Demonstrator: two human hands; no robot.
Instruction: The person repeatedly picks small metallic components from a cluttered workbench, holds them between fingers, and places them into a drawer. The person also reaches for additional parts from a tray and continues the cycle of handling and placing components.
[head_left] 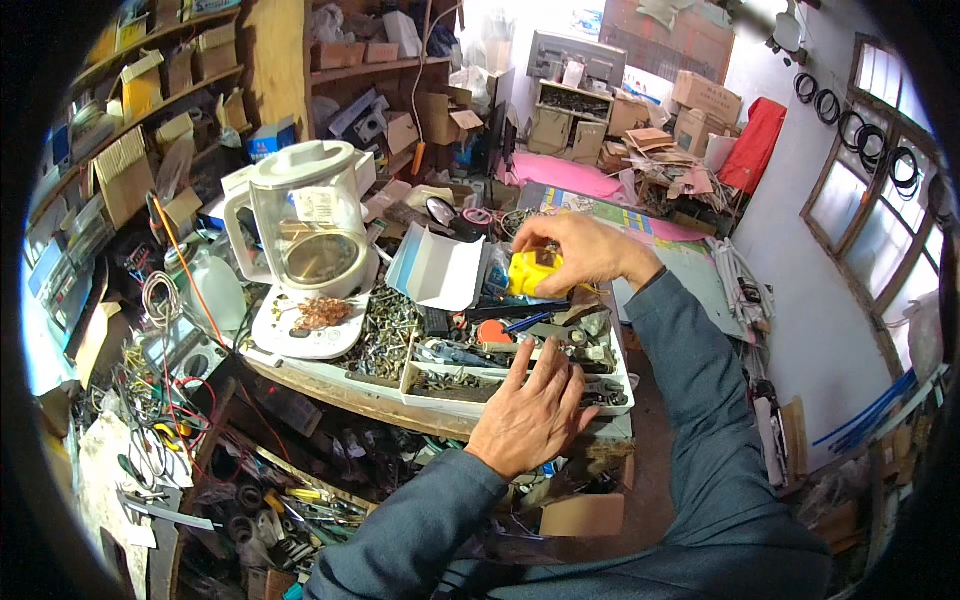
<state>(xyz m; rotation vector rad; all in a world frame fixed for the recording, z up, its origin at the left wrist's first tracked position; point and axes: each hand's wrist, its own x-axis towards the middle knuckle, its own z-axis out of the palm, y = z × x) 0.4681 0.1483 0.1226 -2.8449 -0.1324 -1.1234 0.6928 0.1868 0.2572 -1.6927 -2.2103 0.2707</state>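
My right hand [580,250] is closed around a yellow, boxy object [532,274] that looks like a tape measure, held above the far side of a white tray. My left hand [530,410] lies palm down over the near part of the white tray [408,385], fingers stretched out and holding nothing visible. Whether its fingertips touch the contents is hidden. Inside the tray are a red-orange disc-like piece [493,332], a blue-handled tool [527,322], pliers-like tools and small screws. An open white and blue box [440,268] stands just beyond the tray's left part.
Loose screws [388,325] cover the bench left of the tray. Beside them, a clear kettle-like jug [310,215] stands on a white base [300,335] bearing a tangle of copper wire [322,313]. Shelves of boxes line the left. Below the bench edge [345,395] lie more tools.
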